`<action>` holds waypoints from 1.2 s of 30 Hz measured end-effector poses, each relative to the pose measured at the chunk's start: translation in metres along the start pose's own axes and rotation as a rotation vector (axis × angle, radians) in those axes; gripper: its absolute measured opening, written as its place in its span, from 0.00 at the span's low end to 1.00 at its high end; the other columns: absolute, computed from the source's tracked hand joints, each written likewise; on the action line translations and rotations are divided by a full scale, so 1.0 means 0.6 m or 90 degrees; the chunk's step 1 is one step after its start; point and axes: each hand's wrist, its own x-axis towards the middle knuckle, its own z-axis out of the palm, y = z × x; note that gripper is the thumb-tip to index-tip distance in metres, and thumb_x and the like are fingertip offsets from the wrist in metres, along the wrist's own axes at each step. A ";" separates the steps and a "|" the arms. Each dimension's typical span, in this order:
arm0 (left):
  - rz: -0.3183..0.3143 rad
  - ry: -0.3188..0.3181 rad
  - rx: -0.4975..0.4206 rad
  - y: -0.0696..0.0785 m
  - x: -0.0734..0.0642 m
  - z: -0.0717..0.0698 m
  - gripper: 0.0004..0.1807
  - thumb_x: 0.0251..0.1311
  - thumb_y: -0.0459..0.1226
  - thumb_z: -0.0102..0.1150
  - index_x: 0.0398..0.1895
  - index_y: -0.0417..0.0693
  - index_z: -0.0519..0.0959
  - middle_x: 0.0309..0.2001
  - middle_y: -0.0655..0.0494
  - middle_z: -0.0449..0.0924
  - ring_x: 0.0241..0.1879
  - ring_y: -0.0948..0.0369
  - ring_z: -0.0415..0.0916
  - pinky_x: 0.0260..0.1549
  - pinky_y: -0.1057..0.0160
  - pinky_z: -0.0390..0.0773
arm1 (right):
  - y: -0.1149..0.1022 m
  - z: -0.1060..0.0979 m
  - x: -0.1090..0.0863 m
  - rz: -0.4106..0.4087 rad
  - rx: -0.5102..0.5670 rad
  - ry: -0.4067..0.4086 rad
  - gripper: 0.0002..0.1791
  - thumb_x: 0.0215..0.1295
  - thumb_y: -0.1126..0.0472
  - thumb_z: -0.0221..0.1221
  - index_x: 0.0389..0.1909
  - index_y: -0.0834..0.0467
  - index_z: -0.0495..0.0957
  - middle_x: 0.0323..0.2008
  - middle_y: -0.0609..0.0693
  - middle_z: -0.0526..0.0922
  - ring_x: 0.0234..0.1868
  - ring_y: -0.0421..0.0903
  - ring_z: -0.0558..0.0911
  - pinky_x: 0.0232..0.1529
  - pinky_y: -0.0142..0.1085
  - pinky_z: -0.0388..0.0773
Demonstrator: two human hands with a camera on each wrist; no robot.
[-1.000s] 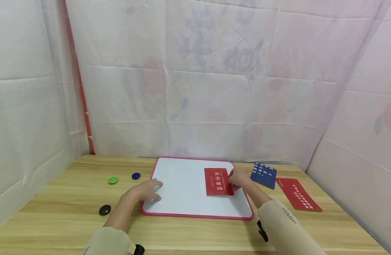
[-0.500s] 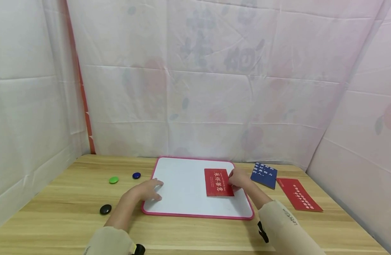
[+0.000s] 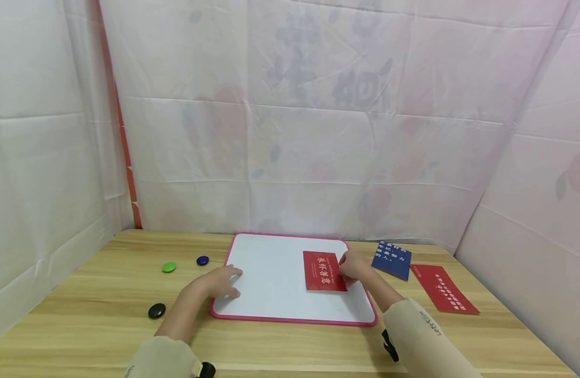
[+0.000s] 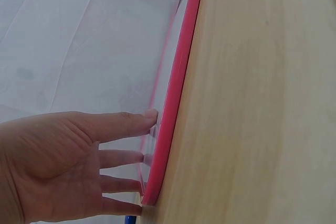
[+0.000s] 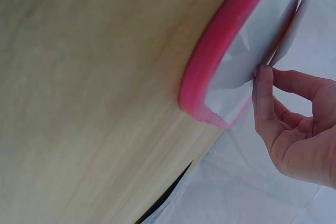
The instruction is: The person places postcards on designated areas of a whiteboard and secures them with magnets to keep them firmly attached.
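A small whiteboard (image 3: 271,283) with a pink frame lies flat on the wooden table. My left hand (image 3: 220,282) rests at its left edge with fingers spread and fairly straight; the left wrist view shows the thumb and fingertips of that hand (image 4: 68,166) right at the white surface. Over the right part of the board is a red card (image 3: 324,270) with white Chinese characters. My right hand (image 3: 353,266) pinches the card's right edge between thumb and fingers. In the right wrist view, the pinching hand (image 5: 296,124) holds the card's edge close over the board, with the card seen nearly edge-on.
Left of the board lie a green magnet-like disc (image 3: 169,267), a blue disc (image 3: 202,260) and a black disc (image 3: 156,311). To the right are a blue card (image 3: 391,259) and another red card (image 3: 444,289). White sheeting (image 3: 308,131) walls in the table's back and sides.
The red card in my right hand has shifted very slightly toward me. Both hands otherwise keep their places.
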 end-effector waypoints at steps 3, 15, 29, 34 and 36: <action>-0.002 0.000 -0.001 0.002 -0.001 -0.001 0.28 0.53 0.34 0.64 0.58 0.39 0.70 0.63 0.35 0.59 0.63 0.40 0.51 0.58 0.42 0.56 | 0.001 0.001 0.002 -0.001 0.003 -0.001 0.12 0.56 0.70 0.59 0.40 0.72 0.73 0.24 0.57 0.75 0.21 0.47 0.78 0.22 0.33 0.78; -0.004 0.000 -0.007 0.005 -0.002 0.002 0.28 0.53 0.34 0.63 0.58 0.39 0.70 0.63 0.35 0.59 0.63 0.41 0.51 0.58 0.42 0.55 | 0.001 -0.024 -0.016 -0.030 -0.054 0.019 0.16 0.58 0.67 0.59 0.46 0.69 0.71 0.34 0.58 0.77 0.32 0.51 0.78 0.32 0.40 0.78; 0.003 0.001 -0.001 0.002 0.007 0.005 0.28 0.52 0.34 0.64 0.58 0.40 0.70 0.63 0.35 0.59 0.63 0.41 0.52 0.58 0.42 0.56 | 0.048 -0.069 -0.088 -0.091 -0.234 -0.126 0.26 0.58 0.58 0.61 0.54 0.67 0.68 0.44 0.59 0.76 0.41 0.53 0.74 0.41 0.52 0.75; 0.005 0.002 -0.001 0.004 0.002 0.004 0.28 0.53 0.34 0.64 0.58 0.40 0.70 0.63 0.34 0.59 0.63 0.41 0.52 0.58 0.42 0.55 | 0.063 -0.079 -0.105 -0.107 -0.231 -0.220 0.26 0.57 0.58 0.61 0.55 0.62 0.69 0.45 0.56 0.72 0.43 0.53 0.71 0.45 0.54 0.71; 0.006 0.002 -0.001 0.004 0.001 0.004 0.27 0.53 0.34 0.63 0.58 0.40 0.70 0.63 0.34 0.59 0.63 0.40 0.52 0.58 0.42 0.55 | 0.066 -0.083 -0.111 -0.108 -0.223 -0.243 0.29 0.56 0.58 0.62 0.58 0.61 0.68 0.49 0.59 0.71 0.48 0.57 0.69 0.50 0.58 0.66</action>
